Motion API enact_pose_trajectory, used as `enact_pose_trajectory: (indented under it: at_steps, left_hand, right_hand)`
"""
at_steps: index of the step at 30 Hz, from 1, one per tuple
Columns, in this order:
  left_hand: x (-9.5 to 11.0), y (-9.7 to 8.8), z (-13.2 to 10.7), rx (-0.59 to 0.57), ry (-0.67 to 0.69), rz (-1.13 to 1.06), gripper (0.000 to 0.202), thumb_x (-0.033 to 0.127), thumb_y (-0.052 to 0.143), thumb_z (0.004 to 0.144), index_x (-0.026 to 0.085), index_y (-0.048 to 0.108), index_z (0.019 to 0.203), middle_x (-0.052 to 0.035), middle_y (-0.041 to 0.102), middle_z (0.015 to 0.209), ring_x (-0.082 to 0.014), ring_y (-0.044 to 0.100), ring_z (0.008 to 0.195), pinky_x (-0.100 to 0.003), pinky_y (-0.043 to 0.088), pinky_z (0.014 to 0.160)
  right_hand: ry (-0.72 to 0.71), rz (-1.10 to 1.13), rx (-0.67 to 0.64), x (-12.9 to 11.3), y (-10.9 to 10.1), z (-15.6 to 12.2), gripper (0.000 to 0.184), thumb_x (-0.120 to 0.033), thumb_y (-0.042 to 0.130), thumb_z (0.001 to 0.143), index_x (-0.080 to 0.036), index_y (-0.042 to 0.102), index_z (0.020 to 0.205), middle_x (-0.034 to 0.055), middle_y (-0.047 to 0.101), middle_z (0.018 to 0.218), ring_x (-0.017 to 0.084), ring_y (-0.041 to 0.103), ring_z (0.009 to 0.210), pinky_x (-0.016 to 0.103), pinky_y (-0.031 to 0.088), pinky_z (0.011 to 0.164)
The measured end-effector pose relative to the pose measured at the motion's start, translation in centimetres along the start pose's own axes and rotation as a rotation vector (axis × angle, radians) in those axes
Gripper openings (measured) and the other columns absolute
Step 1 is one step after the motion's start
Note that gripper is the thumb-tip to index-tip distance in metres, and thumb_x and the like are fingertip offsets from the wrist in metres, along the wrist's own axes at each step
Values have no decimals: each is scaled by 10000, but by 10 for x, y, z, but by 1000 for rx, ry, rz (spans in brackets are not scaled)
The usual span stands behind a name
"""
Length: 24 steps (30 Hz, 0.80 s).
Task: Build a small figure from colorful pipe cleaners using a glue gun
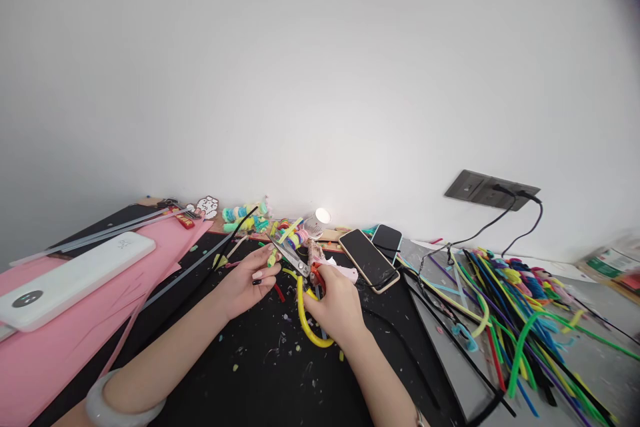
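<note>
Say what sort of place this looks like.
Probably a craft workspace: colorful fuzzy stems lie heaped at the right, the right hand holds scissors, and small trimmings are scattered over the black surface.

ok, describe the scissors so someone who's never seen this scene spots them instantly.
Start at the black work surface below the pale wall, and find the right hand near its middle. The scissors are in that hand, blades pointing toward the small yellow-green piece at the left hand's fingertips. Silvery metal blades set them apart from the colorful craft pieces beyond.
</note>
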State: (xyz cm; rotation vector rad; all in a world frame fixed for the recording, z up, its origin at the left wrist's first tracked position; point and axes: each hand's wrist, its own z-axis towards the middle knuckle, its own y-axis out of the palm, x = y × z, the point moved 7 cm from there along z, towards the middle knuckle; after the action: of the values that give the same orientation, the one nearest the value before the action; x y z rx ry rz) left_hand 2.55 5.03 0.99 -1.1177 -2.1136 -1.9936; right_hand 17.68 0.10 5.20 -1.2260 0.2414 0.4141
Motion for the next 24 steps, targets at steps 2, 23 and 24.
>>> enact_pose_trajectory:
  at_steps: [2, 23, 24]
  left_hand:
    - [-2, 2, -1, 7, -28, -11, 291, 30, 403, 954, 92, 564, 719, 11, 503, 696, 17, 377, 359, -99, 319, 328]
    - [-7, 8, -5, -51, -129, -53, 327, 43, 303, 980, 129, 484, 722, 16, 464, 686, 5, 387, 372, -95, 312, 329]
    - [-7, 8, -5, -58, -133, -56, 310, 41, 318, 975, 133, 482, 729, 15, 466, 692, 4, 388, 375, -96, 312, 331]
  right_hand:
    - [-9, -13, 13, -1, -1, 0, 131, -289, 632, 740, -193, 544, 750, 11, 630, 758, 168, 586, 686, 238, 311, 574]
    - [-38, -23, 35, 0, -2, 2, 122, -293, 644, 747, -197, 570, 741, 3, 632, 749, 162, 588, 669, 243, 313, 562]
    - [-40, -23, 35, -1, -2, 2, 123, -295, 643, 749, -197, 571, 740, 1, 630, 744, 160, 588, 668, 243, 315, 563]
